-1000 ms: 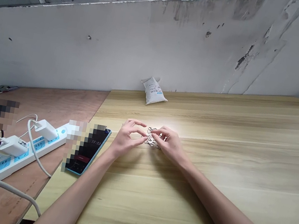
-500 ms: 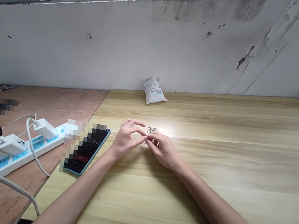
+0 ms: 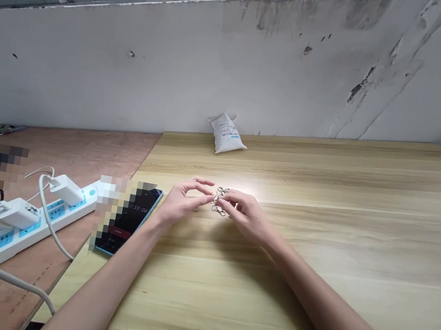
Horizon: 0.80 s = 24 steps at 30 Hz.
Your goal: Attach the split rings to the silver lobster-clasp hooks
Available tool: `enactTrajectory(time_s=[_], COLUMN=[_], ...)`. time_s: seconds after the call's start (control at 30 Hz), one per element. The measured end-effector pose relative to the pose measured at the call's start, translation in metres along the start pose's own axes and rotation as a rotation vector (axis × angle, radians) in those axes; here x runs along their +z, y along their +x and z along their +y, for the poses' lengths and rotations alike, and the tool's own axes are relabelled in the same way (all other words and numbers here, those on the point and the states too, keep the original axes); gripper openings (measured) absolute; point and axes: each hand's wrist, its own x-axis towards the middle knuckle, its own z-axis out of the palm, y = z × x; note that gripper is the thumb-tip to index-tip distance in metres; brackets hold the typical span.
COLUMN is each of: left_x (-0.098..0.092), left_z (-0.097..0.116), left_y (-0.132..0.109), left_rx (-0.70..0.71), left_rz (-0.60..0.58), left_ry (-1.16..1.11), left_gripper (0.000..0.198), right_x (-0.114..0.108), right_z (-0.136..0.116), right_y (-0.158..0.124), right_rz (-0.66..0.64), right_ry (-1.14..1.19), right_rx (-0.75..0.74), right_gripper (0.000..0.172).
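My left hand (image 3: 185,200) is closed in a pinch of thumb and forefinger, its other fingers stretched out above the wooden table (image 3: 316,250). Facing it, my right hand (image 3: 246,215) pinches too, with its fingers curled. Between the two sets of fingertips is a small shiny metal clasp (image 3: 217,198), touched from both sides and partly covered. Several more metal clasps and rings (image 3: 220,210) lie on the table just under and behind the fingers. One loose ring (image 3: 195,209) lies beside my left thumb.
A phone (image 3: 129,223) with a running timer lies left of my left forearm. Further left, a white power strip (image 3: 66,215) with chargers and cables rests on a reddish board. A white labelled packet (image 3: 228,135) stands by the wall.
My hands have drawn slightly apart, the left shifting left and the right a little right. More of the metal clasps and a loose ring now show between and below them.
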Motion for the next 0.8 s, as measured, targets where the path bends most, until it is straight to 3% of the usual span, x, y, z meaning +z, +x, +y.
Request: enactTrajectory(time_s=[0.17, 0.27, 0.33, 0.37, 0.53, 0.63, 0.8], left_x=[0.006, 0.007, 0.000, -0.006, -0.035, -0.039, -0.032], left_z=[0.012, 0.011, 0.007, 0.004, -0.005, -0.004, -0.005], left_y=[-0.004, -0.005, -0.004, -0.003, -0.004, -0.006, -0.005], left_rx=[0.324, 0.417, 0.366, 0.321, -0.016, -0.090, -0.022], left_rz=[0.098, 0.119, 0.117, 0.083, -0.224, -0.313, -0.315], left_ry=[0.570, 0.741, 0.764, 0.759, 0.694, 0.635, 0.656], left_gripper=[0.007, 0.009, 0.010, 0.020, 0.027, 0.025, 0.023], right_x=[-0.005, -0.010, -0.018, -0.024, -0.051, -0.057, -0.056], right_z=[-0.008, -0.004, 0.004, 0.009, 0.034, 0.044, 0.049], right_y=[-0.001, 0.001, 0.002, 0.003, 0.004, 0.003, 0.001], right_rz=[-0.085, -0.143, -0.093, -0.049, 0.187, 0.150, 0.083], right_ry=[0.087, 0.132, 0.084, 0.011, -0.487, -0.624, -0.717], right_rx=[0.121, 0.158, 0.189, 0.195, 0.204, 0.271, 0.295], right_gripper=[0.035, 0.036, 0.038, 0.038, 0.035, 0.029, 0.023])
